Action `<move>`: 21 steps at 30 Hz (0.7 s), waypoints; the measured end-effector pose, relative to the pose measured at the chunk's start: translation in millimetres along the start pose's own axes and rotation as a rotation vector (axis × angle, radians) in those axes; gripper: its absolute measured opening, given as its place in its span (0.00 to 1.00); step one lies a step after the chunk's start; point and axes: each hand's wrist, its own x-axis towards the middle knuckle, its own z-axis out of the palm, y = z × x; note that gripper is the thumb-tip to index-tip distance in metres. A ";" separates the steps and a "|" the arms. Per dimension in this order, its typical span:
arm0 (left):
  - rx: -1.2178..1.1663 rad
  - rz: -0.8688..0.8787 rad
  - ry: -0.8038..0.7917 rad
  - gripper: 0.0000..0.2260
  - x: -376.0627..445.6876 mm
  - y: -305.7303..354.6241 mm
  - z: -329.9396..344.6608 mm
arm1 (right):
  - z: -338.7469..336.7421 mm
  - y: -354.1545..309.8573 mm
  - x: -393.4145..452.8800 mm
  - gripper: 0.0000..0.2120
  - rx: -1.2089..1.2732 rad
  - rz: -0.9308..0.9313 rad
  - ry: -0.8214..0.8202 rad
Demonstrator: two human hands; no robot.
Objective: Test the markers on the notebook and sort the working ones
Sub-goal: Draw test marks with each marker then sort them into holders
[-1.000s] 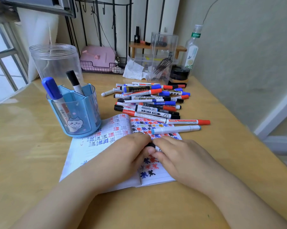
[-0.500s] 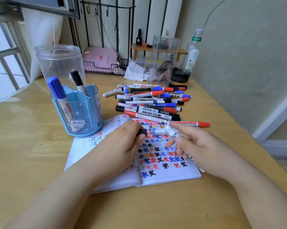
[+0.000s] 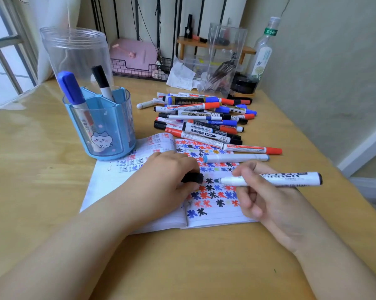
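Over the open notebook (image 3: pixel 215 219) the right hand (image 3: pixel 267 204) pinches an uncapped marker (image 3: pixel 271 179), its tip pointing left just above the page of ink stars. The left hand (image 3: pixel 161 182) rests on the page, fingers curled round the black cap (image 3: pixel 192 177). Beyond lie a pale marker (image 3: pixel 236 158), the marker pile (image 3: pixel 204 120), and a blue cup (image 3: pixel 102 124) holding two markers.

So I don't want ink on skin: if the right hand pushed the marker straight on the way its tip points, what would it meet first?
Probably the black cap held in the left hand; the marker in the right hand points at it, though depth is unclear.
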 end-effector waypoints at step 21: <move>0.018 -0.038 -0.070 0.08 -0.7 -1.2 6.3 | 19.0 17.7 -2.8 0.14 -0.585 -0.176 0.173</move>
